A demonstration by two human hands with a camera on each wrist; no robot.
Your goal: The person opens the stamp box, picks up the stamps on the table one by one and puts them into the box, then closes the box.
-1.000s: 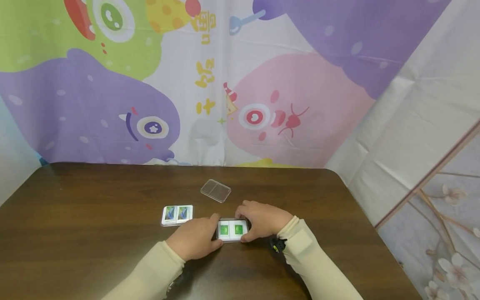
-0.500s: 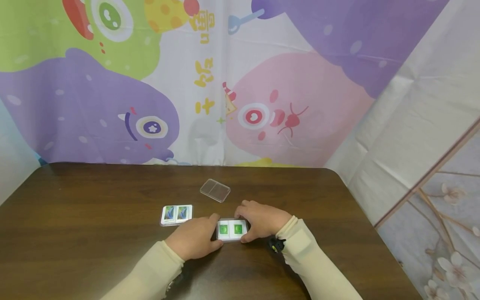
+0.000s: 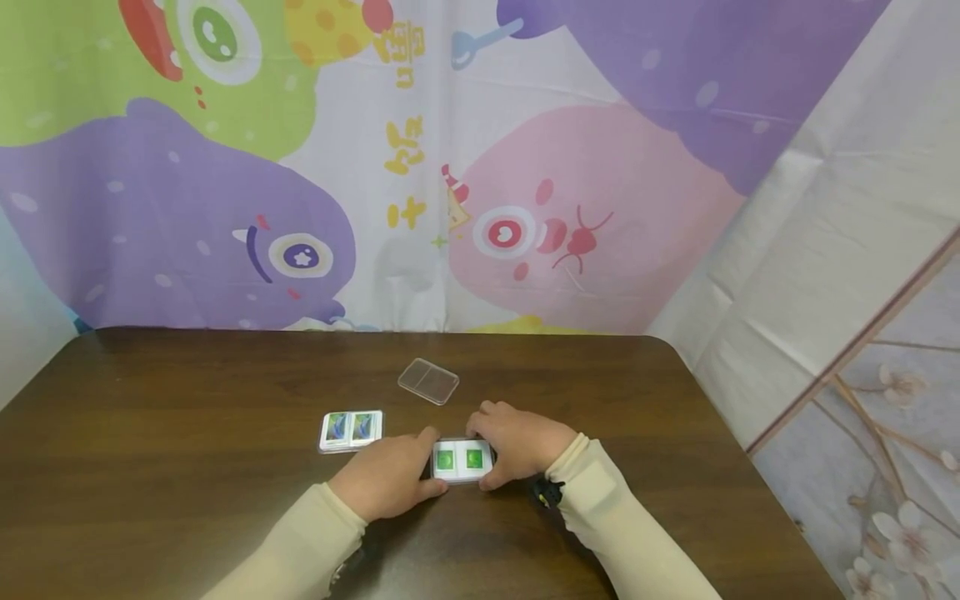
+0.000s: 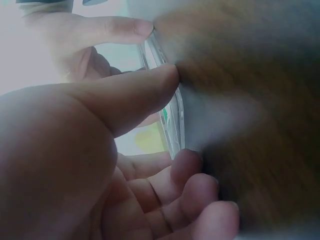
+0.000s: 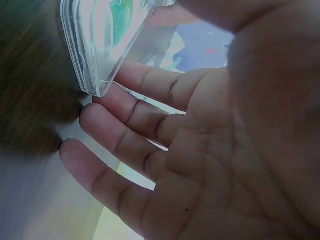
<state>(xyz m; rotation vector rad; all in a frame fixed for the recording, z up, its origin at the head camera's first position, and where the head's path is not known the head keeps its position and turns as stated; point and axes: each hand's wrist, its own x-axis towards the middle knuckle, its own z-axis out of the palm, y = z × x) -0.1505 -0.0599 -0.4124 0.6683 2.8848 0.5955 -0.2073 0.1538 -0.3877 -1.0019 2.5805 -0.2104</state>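
A clear plastic case [image 3: 459, 461] with two green pictures on white lies on the brown table between the two hands. My left hand [image 3: 386, 477] grips its left end, thumb at the near edge and a finger at the far corner. At the right end, my right hand [image 3: 525, 443] holds it between the thumb on the near side and the fingers on the far side. The right wrist view shows the layered transparent edge of the case [image 5: 82, 50] against the fingers. Seen edge-on in the left wrist view, the case [image 4: 176, 120] meets the left thumb.
Left of the hands lies a second clear case [image 3: 350, 431] with two blue-green pictures, its near right corner close to the left hand. A transparent lid-like piece [image 3: 428, 382] lies farther back on the table [image 3: 187, 383]. A cartoon-printed cloth [image 3: 405, 275] hangs behind the table.
The hands and the case keep their places on the table. Only the head view has shifted slightly, moving the whole scene a little to the left.
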